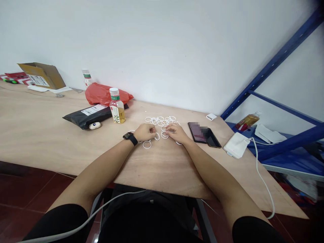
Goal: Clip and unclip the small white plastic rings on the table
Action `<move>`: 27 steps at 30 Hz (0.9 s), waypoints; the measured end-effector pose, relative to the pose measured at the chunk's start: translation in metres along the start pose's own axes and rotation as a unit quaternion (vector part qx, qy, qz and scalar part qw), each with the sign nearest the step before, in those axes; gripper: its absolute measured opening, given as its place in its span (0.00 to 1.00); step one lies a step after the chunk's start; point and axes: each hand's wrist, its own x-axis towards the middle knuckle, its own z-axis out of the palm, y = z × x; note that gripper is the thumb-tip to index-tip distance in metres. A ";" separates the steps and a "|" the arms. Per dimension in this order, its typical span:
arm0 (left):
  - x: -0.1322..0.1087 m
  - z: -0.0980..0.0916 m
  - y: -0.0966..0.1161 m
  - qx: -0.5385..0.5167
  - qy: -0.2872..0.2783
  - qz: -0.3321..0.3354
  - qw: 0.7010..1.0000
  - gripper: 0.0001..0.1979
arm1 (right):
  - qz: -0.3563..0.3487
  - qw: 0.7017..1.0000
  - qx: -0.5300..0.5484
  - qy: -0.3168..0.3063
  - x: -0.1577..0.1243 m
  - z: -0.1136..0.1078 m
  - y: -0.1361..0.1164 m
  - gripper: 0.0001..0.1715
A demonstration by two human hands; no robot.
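Note:
My left hand, below a black watch, has thumb and fingers closed on a white ring. Opposite it, my right hand pinches another white ring between its fingertips. The two rings are a short gap apart, just above the wooden table. Beyond both hands lies a loose pile of thin white rings, several overlapping. One separate ring rests near my left wrist; others are partly hidden by my hands and wrists.
Left of my hands stand a drink bottle, a black parcel, a small white case and a red bag. To the right lie two phones and a white power adapter with a cable. A blue metal frame borders the table's right side.

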 end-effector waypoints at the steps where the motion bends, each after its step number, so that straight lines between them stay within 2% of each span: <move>1: -0.001 -0.002 0.000 0.039 -0.008 0.006 0.999 0.05 | 0.010 1.000 -0.001 0.016 0.000 0.000 -0.001 0.05; 5: -0.003 -0.006 0.004 0.135 -0.001 0.028 0.990 0.07 | 0.036 0.998 0.014 0.043 0.000 -0.002 -0.006 0.08; 8: -0.004 -0.005 0.011 0.139 0.054 0.036 0.988 0.11 | 0.039 0.998 0.041 0.042 0.001 -0.003 -0.015 0.10; 11: -0.005 -0.003 0.019 0.111 0.091 0.078 0.987 0.17 | 0.033 0.997 0.056 0.030 0.002 0.001 -0.029 0.10; 13: -0.006 -0.002 0.023 0.084 0.068 0.106 0.988 0.19 | 0.036 0.996 0.074 0.025 0.002 0.006 -0.038 0.09; 16: -0.006 0.001 0.023 0.028 0.007 0.127 0.991 0.16 | 0.083 0.987 0.131 0.040 0.001 0.017 -0.044 0.11; 18: -0.005 0.004 0.019 -0.011 0.004 0.112 0.994 0.15 | 0.117 0.973 0.196 0.040 0.000 0.023 -0.043 0.14; 20: -0.004 0.008 0.014 -0.032 0.025 0.081 0.996 0.15 | 0.133 0.957 0.254 0.035 0.001 0.024 -0.040 0.17; 23: -0.002 0.011 0.007 -0.038 0.048 0.053 0.997 0.14 | 0.137 0.944 0.298 0.031 0.003 0.022 -0.038 0.20; 27: 0.000 0.010 0.005 -0.037 0.080 0.052 0.995 0.14 | 0.134 0.930 0.340 0.024 0.004 0.020 -0.039 0.20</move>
